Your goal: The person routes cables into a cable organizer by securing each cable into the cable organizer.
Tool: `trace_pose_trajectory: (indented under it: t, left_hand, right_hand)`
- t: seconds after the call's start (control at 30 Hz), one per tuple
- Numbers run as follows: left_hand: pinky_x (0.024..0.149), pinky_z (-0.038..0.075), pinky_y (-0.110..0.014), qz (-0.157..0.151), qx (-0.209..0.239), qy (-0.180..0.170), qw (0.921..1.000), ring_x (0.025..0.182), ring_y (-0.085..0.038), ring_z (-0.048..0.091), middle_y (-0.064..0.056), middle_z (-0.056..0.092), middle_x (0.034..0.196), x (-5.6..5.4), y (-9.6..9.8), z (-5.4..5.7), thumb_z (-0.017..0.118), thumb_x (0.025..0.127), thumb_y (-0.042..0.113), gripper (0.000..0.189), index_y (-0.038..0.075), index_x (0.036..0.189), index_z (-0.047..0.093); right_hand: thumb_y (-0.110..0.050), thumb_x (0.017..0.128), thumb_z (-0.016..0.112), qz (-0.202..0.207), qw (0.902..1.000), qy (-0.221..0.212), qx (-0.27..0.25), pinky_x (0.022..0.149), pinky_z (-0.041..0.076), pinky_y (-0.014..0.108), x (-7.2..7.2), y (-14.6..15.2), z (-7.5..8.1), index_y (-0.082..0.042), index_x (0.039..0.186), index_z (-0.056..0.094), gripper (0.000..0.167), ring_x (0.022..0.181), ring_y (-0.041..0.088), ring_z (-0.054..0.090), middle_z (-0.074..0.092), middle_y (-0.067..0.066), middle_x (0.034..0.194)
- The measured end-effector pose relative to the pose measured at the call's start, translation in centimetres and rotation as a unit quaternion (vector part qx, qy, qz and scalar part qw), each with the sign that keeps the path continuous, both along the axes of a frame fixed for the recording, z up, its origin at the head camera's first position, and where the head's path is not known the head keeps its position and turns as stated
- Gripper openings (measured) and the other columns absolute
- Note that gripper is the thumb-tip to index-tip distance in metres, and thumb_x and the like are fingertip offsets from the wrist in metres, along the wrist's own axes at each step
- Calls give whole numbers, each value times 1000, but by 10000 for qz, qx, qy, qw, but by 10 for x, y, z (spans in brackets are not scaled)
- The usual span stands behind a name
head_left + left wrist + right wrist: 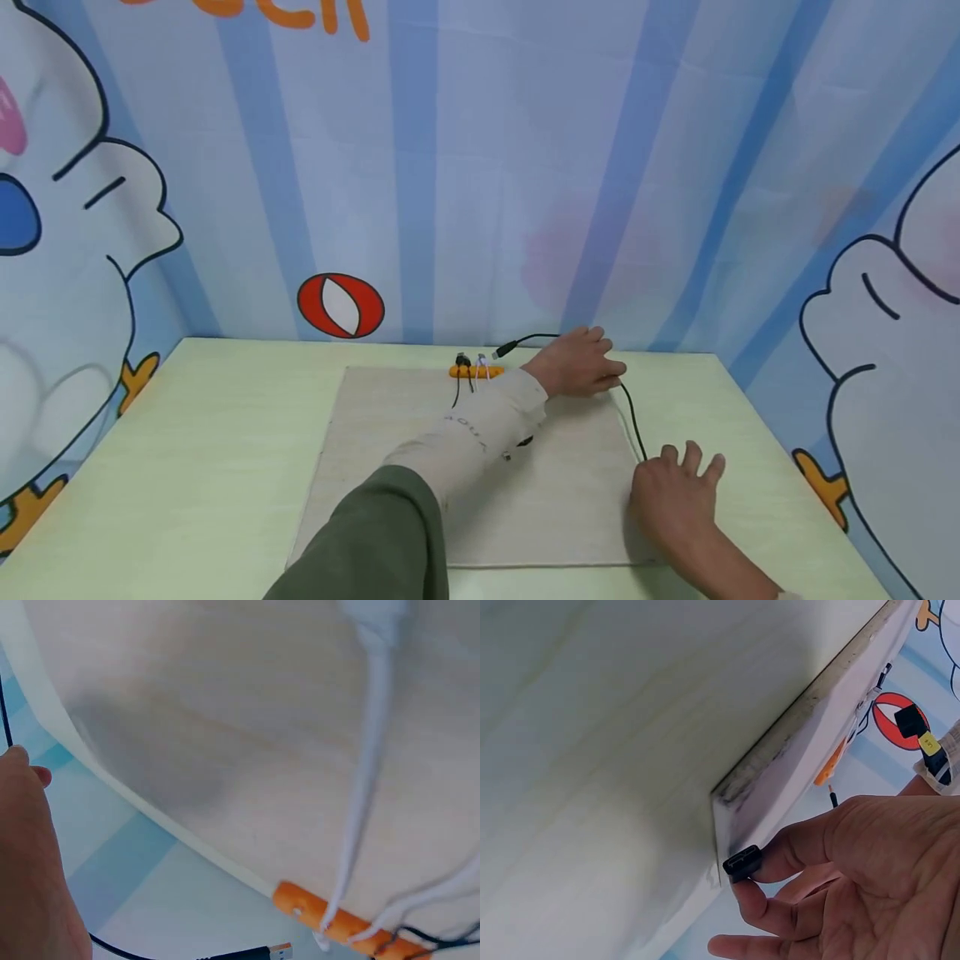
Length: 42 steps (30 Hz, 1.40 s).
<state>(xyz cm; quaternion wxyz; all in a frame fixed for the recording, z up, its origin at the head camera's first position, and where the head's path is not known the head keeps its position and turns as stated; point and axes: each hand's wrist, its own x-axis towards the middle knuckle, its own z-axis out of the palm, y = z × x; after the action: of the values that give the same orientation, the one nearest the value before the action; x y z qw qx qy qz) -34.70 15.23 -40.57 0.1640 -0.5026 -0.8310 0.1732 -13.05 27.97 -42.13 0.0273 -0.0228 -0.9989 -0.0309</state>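
A black USB cable [633, 421] runs between the hands. My left hand [577, 362] pinches it above the board's far right corner; in the left wrist view thumb and fingertip meet where the cable comes out. Beyond that hand, the USB plug [506, 348] with a metal end hangs free to the left, near the orange cable holder [476, 372]. My right hand [675, 500], lower at the board's right edge, pinches the cable's other end; its black connector [742, 862] shows between thumb and fingertip in the right wrist view. The other fingers there spread outward.
A beige board [555, 517] lies on the pale table [225, 467]. White and black cables sit in the orange holder at the board's far edge. A small dark connector [525, 442] lies on the board beside the left sleeve. A printed cloth backdrop [487, 167] stands behind.
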Motion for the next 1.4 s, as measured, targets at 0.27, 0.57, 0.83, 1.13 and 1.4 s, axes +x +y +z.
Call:
trace_pose_trajectory:
  t: [0.27,0.57,0.83,1.13,1.4]
  left_hand:
    - [94,34,-34,49,44,95,9999,95,-16,36,4,68,116,-5,-17,14,31,124,48,41,32,134,68]
    - [91,26,-33,129,96,78,9998,93,-17,33,2,70,114,-12,-45,24,36,123,49,38,32,133,69]
    - [89,23,-33,185,65,-261,9995,91,-16,32,1,70,113,-21,-72,26,40,123,48,37,32,132,72]
    - [90,25,-33,478,161,-934,9944,93,-16,35,2,70,115,-24,-97,30,54,120,47,32,36,130,82]
    - [96,30,-36,1104,458,-1589,9800,105,-19,49,4,74,124,-27,-112,33,67,114,41,22,33,120,87]
  right_hand:
    - [-7,103,64,56,10000,46,30,116,29,92,-11,-12,5,3,85,73,22,140,70,44,65,34,112]
    - [-7,102,65,282,9995,136,73,117,30,91,-22,-32,10,5,84,73,23,143,67,45,66,33,113]
    - [-6,101,67,521,9977,373,209,117,34,89,-27,-52,10,4,82,73,22,140,64,49,66,30,108]
    - [-7,99,70,739,9961,422,228,117,36,87,-31,-74,8,7,87,75,19,141,62,51,69,32,114]
    - [-6,100,69,835,9949,481,286,119,36,84,-37,-96,5,8,89,75,19,141,58,51,69,29,113]
